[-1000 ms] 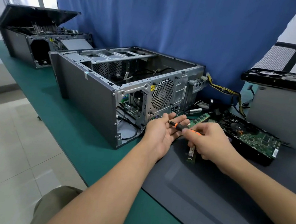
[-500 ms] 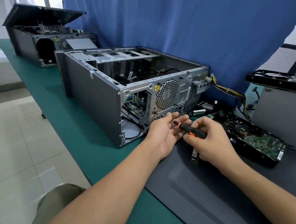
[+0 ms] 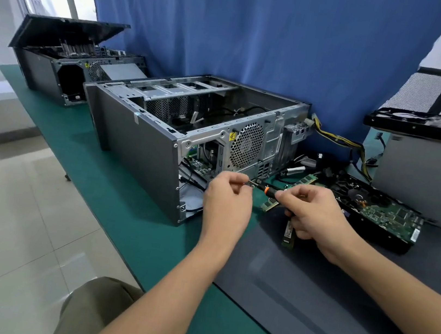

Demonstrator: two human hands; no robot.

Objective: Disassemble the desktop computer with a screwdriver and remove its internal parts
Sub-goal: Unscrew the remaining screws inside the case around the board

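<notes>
Two hands meet at the grey metal desktop computer case (image 3: 142,143) near the green worktop's (image 3: 145,241) front edge: the right hand (image 3: 318,214) wraps a black-and-orange screwdriver (image 3: 267,188), the left hand (image 3: 227,196) pinches its tip; a slipping grip could drop a screw.

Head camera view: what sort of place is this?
Probably a computer repair or teardown bench: an opened desktop case, a second opened case behind it, a loose circuit board beside the green mat, and a screwdriver gripped in the right hand.
</notes>
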